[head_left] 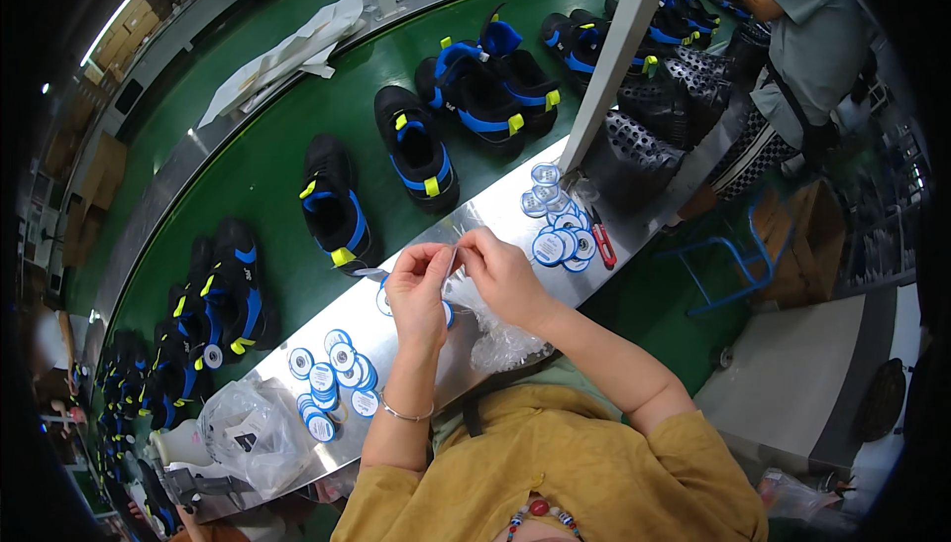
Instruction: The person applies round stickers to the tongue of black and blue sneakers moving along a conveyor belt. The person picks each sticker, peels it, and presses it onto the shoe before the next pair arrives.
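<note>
My left hand (418, 294) and my right hand (503, 279) meet over the metal ledge, both closed in a pinch. Between the fingertips is a thin pale piece (452, 267), seen nearly edge-on; its kind is unclear. Crumpled clear plastic (500, 342) lies below my right hand. Partly hidden beside my left hand is a round blue-and-white tag (383, 298). A spread of such round tags (342, 369) lies to the left on the ledge, and another pile of round tags (563, 230) lies to the right, next to a red-handled cutter (602, 243).
Black-and-blue shoes with yellow tabs (337, 207) stand along the green surface (267, 170) beyond the metal ledge (421, 388). A clear plastic bag (256, 438) sits at the ledge's left end. A pale post (619, 56) rises at right. Another person (814, 42) stands at the far right.
</note>
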Available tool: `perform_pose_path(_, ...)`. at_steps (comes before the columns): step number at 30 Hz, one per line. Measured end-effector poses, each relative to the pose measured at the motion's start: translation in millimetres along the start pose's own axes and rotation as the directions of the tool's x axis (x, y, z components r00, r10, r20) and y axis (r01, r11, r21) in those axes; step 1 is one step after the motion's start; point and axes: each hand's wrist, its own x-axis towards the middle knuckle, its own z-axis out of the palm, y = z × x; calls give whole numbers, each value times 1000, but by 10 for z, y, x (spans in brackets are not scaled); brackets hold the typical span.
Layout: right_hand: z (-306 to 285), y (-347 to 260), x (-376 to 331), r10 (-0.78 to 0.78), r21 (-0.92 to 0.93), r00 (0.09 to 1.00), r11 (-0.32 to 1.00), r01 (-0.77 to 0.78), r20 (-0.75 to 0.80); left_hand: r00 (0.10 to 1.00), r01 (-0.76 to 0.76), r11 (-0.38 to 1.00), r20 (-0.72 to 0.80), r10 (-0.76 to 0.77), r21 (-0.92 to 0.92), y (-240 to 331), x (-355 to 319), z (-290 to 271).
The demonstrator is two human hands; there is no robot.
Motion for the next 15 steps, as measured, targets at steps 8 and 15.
perform_pose_path(8, -325, 105, 199, 194, 306, 924, 904, -299, 329, 986, -133, 962, 129, 104, 238, 68, 91, 96)
perform_pose_path(15, -554, 251, 248, 242, 213, 947, 934, -286, 213, 862, -501, 596, 295, 413, 628, 56, 543, 219)
